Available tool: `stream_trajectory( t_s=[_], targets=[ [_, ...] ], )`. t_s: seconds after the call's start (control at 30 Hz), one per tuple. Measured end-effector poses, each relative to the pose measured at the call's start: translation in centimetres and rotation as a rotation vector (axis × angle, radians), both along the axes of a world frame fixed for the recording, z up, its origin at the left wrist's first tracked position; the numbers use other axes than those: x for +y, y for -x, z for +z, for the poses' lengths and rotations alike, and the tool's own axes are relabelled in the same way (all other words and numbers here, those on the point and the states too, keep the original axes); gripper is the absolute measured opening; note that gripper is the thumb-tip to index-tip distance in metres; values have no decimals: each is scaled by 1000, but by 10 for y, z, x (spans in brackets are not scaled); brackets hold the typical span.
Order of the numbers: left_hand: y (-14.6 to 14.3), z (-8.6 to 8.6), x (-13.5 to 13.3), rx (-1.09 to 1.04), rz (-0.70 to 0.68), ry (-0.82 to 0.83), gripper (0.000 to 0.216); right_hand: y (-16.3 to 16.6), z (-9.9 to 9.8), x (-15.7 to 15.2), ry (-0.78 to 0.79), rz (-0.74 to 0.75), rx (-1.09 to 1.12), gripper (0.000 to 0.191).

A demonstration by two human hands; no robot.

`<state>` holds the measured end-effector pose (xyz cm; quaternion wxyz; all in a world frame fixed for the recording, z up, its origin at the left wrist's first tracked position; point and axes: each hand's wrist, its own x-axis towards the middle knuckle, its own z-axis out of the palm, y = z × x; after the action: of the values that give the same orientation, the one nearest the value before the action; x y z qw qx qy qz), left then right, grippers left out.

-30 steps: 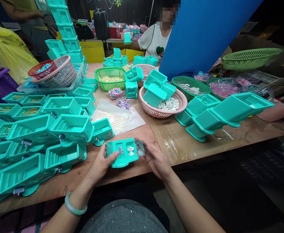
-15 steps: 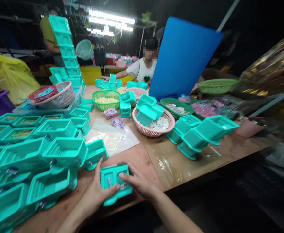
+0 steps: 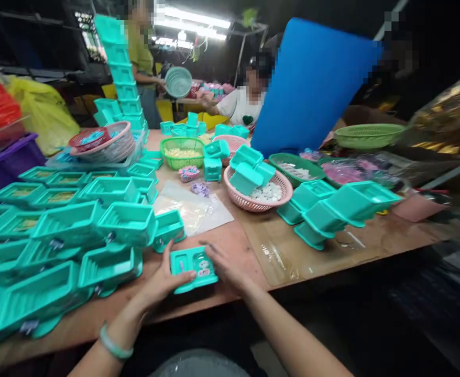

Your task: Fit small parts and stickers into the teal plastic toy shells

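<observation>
A teal plastic box (image 3: 190, 287) lies tilted toward me, low over the front of the table, its recessed face up. On that face are a narrow pale piece in the left recess and small round pinkish-white pieces (image 3: 204, 268) at the right. My left hand (image 3: 167, 277) grips the box's left side, thumb on its near edge and fingers round the far side. Against its right edge is my right hand (image 3: 228, 268), fingers along the far right corner; its thumb is hard to make out. Another teal box (image 3: 169, 230) stands just beyond my left fingers.
Rows of teal boxes (image 3: 53, 225) fill the left. Ahead are a plastic sheet (image 3: 218, 212), a pink basket (image 3: 257, 201) of white pieces and a green basket (image 3: 182, 153). Stacked teal boxes (image 3: 328, 214) stand right, by a blue board (image 3: 312, 89). Two people are across the table.
My right thumb has come off the box's face, uncovering the round pieces, and that hand has shifted to the right edge. The view has shifted. A person at the back now shows, holding a basket.
</observation>
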<state>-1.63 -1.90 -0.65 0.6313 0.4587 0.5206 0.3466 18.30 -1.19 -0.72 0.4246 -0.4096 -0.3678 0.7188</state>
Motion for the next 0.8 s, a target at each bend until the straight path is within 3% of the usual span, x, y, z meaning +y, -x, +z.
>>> stream_trajectory(
  t_s=[0.13,0.33,0.5,0.67,0.8],
  targets=[
    [-4,5,-9,-65,-13,31,141,-13,3,-8,53,73,29,71],
    [-16,9,-20,-19,-7,-90,130,-18,0,-22,-118,79,-163,70],
    [6,-4,-37,421,81,-481,103,-14,-14,-14,-393,170,-314,88],
    [24,-19,-57,857,140,-984,90,26,-21,-6,-666,254,-404,87],
    [16,-20,-55,992,206,-1161,91,32,-13,2,-816,231,-496,94]
  ],
)
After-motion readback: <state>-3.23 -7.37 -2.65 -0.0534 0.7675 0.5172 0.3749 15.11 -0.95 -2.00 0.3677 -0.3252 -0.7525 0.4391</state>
